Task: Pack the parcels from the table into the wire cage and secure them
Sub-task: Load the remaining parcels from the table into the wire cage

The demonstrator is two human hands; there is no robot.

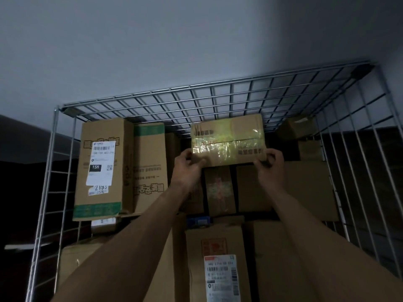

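- My left hand (189, 165) grips the near left corner of a taped parcel (227, 139), thumb on top, fingers curled under.
- My right hand (270, 163) grips its near right corner the same way.
- Parcel held level, inside the wire cage (218, 94), above the stacked boxes, near the back wall.
- Tall labelled box (101, 168) stands upright at the cage's left side.
- Box with white shipping label (218, 264) lies nearest me, between my forearms.

A plain grey wall (152, 40) rises over dark floor (13, 192), dimly lit.
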